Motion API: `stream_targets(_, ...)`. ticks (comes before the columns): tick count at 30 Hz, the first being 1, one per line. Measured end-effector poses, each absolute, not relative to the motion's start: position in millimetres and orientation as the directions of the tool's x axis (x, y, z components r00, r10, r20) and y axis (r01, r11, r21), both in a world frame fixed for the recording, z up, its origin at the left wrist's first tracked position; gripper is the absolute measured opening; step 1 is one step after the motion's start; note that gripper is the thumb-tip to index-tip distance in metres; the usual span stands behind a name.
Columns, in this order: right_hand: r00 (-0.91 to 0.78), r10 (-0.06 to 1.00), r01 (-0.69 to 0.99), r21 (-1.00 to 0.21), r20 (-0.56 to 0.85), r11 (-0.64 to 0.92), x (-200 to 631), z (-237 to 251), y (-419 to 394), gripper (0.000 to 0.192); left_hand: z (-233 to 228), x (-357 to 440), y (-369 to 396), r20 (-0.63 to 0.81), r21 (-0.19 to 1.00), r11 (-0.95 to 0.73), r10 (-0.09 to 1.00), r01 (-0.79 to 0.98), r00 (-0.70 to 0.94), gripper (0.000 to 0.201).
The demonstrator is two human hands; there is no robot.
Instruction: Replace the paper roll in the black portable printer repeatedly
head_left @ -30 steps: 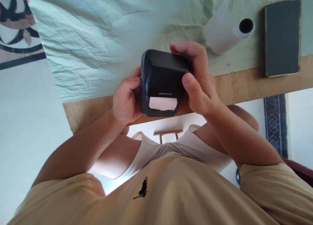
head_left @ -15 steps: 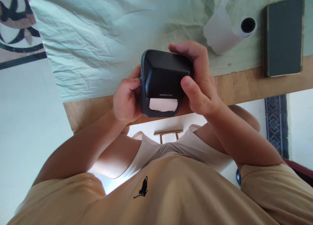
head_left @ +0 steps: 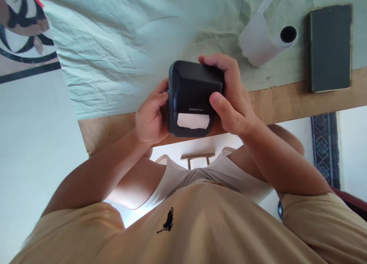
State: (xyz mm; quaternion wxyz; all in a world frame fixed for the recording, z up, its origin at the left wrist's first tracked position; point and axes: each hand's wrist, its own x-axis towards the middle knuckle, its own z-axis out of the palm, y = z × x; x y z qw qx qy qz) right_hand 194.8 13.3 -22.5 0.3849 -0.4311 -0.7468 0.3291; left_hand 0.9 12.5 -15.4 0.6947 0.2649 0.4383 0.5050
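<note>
Between my hands is a black label printer [head_left: 197, 86], held up over the near edge of the table. White paper [head_left: 193, 121] shows in the slot at its near end, just below the printed brand name. My left hand [head_left: 152, 115] grips the printer's left side, with the thumb along its edge and the other fingers mostly hidden behind it. My right hand [head_left: 231, 92] is wrapped round the right side, thumb on the top face and index finger across the far edge.
A partly unrolled white paper roll [head_left: 260, 42] with a dark core lies on the pale green cloth [head_left: 129, 46]. Right of it, a dark smartphone [head_left: 331, 48] overlaps the bare wooden table edge [head_left: 281, 92]. A panda picture [head_left: 25, 31] is at the far left.
The printer and both hands have shifted very slightly, with the printer turning a little. The view has moved a little too, so the roll and the phone appear slightly lower.
</note>
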Motion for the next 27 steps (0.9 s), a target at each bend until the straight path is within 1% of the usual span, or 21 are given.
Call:
stream_targets(3,-0.329,0.893,0.362,-0.833,0.305,0.418,195,-24,14,0.057,-16,1,12,-0.326,0.818,0.331,0.941,-0.471,0.095,0.009)
stream_targets(5,-0.343,0.885,0.352,-0.830,0.315,0.432,196,-26,15,0.059,-16,1,11,-0.324,0.821,0.333,0.941,-0.463,0.103,0.009)
stream_targets(8,-0.402,0.841,0.340,-0.793,0.363,0.505,197,-30,20,0.074,-16,2,10,-0.298,0.828,0.306,0.950,-0.469,0.093,0.009)
stream_targets(10,-0.443,0.798,0.334,-0.751,0.407,0.569,198,-32,23,0.085,-16,3,10,-0.269,0.815,0.285,0.957,-0.505,0.106,0.014)
stream_targets(11,-0.459,0.782,0.337,-0.732,0.422,0.592,199,-32,25,0.087,-17,3,10,-0.257,0.802,0.287,0.958,-0.524,0.131,0.018)
stream_targets(14,-0.459,0.757,0.351,-0.689,0.464,0.635,202,-27,28,0.081,-17,3,9,-0.212,0.773,0.310,0.949,-0.554,0.235,0.029)
stream_targets(16,-0.440,0.764,0.388,-0.667,0.472,0.636,205,-19,27,0.075,-19,2,9,-0.180,0.776,0.306,0.946,-0.552,0.271,0.029)
stream_targets(18,-0.415,0.799,0.456,-0.660,0.436,0.597,206,-10,25,0.074,-21,-1,8,-0.149,0.806,0.284,0.946,-0.519,0.286,0.029)
stream_targets(20,-0.390,0.835,0.522,-0.654,0.388,0.548,206,-2,22,0.075,-23,-4,8,-0.112,0.851,0.245,0.949,-0.465,0.295,0.037)
stream_targets(22,-0.359,0.843,0.553,-0.636,0.402,0.539,205,4,18,0.075,-26,-6,8,-0.086,0.882,0.219,0.946,-0.417,0.314,0.046)
stream_targets(23,-0.339,0.840,0.558,-0.628,0.424,0.542,205,7,17,0.073,-27,-6,8,-0.089,0.884,0.222,0.944,-0.410,0.318,0.047)
stream_targets(25,-0.291,0.848,0.558,-0.641,0.443,0.527,206,12,18,0.069,-27,-5,8,-0.127,0.876,0.248,0.946,-0.414,0.297,0.040)
stream_targets(27,-0.237,0.886,0.569,-0.682,0.399,0.460,209,18,20,0.066,-25,-3,8,-0.157,0.868,0.263,0.950,-0.422,0.269,0.035)
